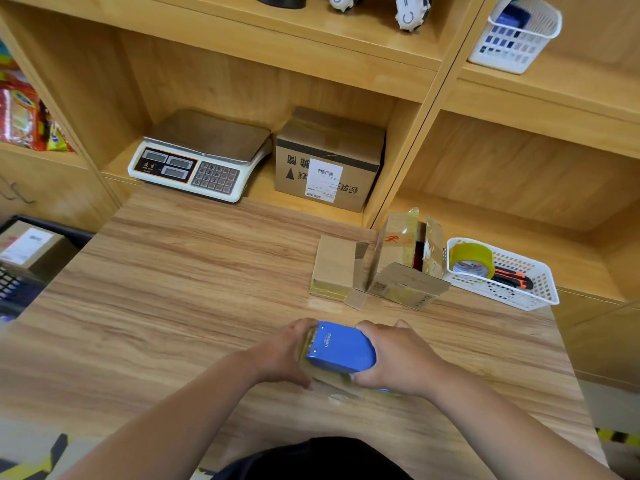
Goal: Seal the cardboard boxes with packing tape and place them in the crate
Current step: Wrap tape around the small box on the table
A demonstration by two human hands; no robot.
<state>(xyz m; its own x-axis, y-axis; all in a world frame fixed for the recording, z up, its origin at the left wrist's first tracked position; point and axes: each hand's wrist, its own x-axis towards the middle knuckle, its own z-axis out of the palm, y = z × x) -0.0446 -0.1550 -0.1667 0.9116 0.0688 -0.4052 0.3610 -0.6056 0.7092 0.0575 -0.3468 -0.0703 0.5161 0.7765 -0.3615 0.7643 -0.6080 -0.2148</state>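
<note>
A blue plastic tape dispenser (341, 348) is gripped by the right hand (398, 362) and laid on a small brown cardboard box (323, 377), which is held by the left hand (287, 355) on the wood-grain table (173, 289). At 1 o'clock from it opened cardboard boxes (398, 271) are seen; at 2 o'clock a white mesh basket (540, 299) with a yellow tape roll (472, 258); at 9 o'clock a dark crate (62, 228)

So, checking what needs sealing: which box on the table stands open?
The box beside the white basket, flaps upright; its plain neighbour lies closed.

Head view, down over table (180, 271), apparently close.
</note>
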